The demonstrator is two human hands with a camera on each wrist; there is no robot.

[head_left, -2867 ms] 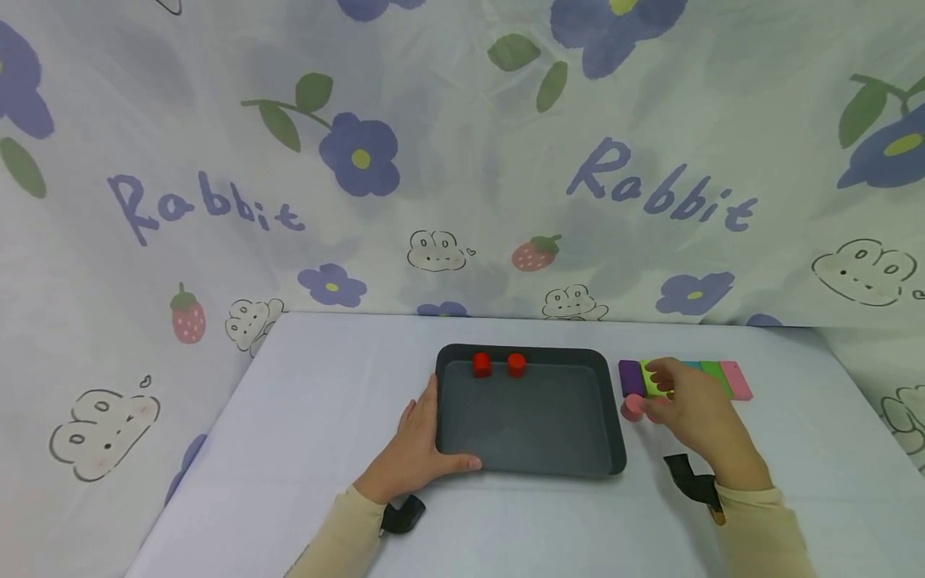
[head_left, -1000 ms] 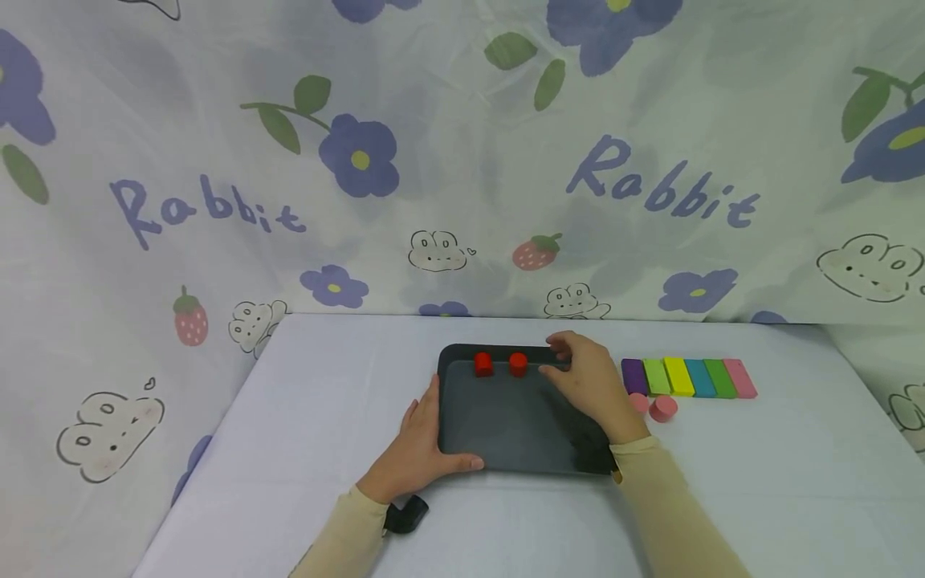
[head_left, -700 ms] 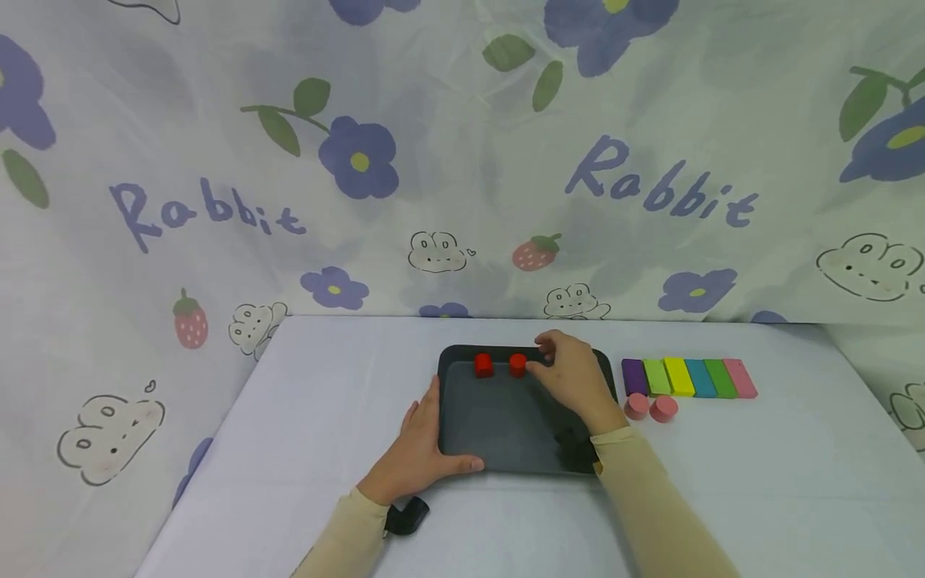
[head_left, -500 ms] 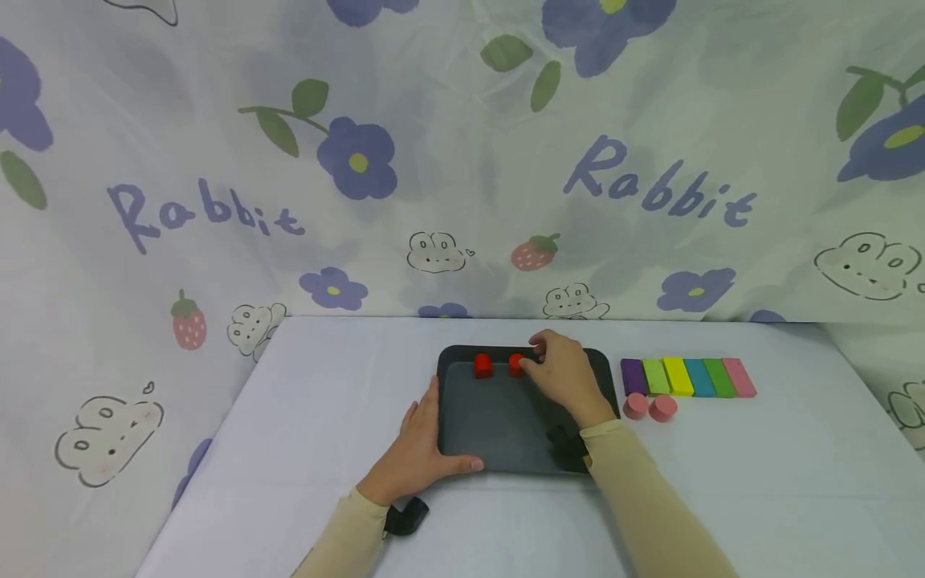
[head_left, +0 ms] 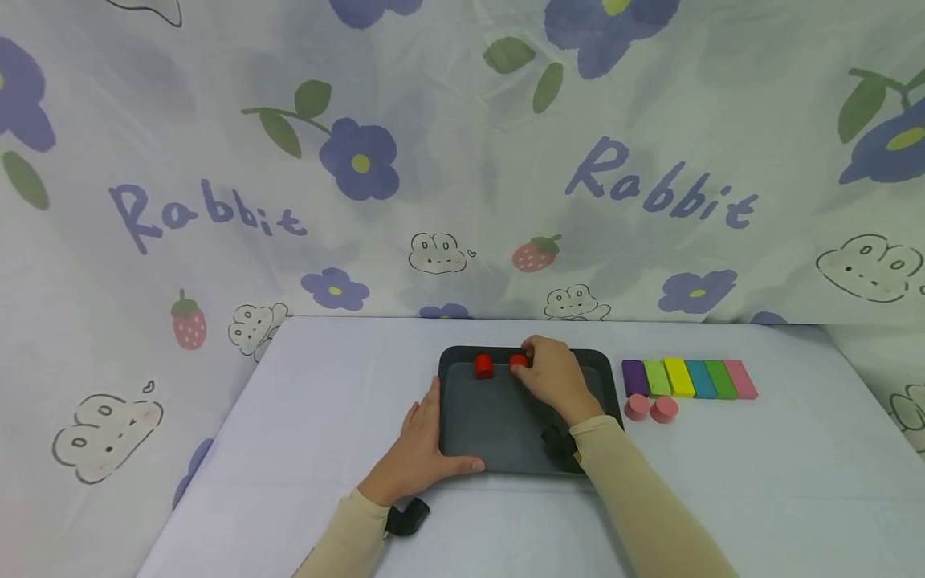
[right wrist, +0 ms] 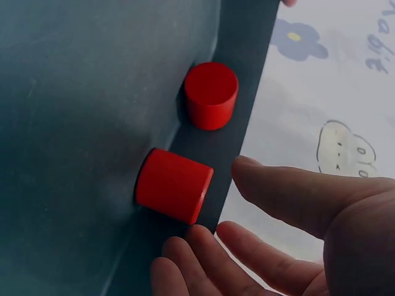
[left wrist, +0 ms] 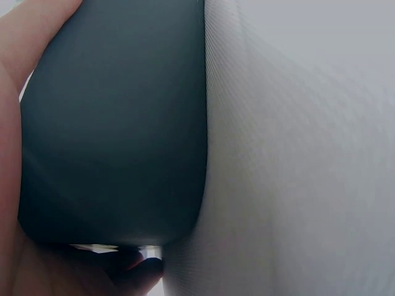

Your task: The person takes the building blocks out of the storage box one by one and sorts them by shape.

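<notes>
The dark grey baking tray (head_left: 473, 433) lies on the white table. Along its far side stand a left red cylinder (head_left: 483, 367) and a right red cylinder (right wrist: 173, 186). My right hand (head_left: 555, 376) reaches over the tray to the right one, whose side is partly hidden by the hand in the head view. In the right wrist view thumb and fingers spread on either side of it, with a gap at the thumb. My left hand (head_left: 412, 453) rests against the tray's near left corner, straight fingers along the left side and thumb along the near rim.
Right of the tray lies a row of coloured rectangular blocks (head_left: 678, 377). Two pink cylinders, one nearer the tray (head_left: 637, 407) and the other pink cylinder (head_left: 664, 409) to its right, stand before that row. A patterned cloth (head_left: 448, 160) hangs behind the table.
My right hand has come left from the pink cylinders, across the tray, to the right red cylinder. My left hand and the tray have stayed in place.
</notes>
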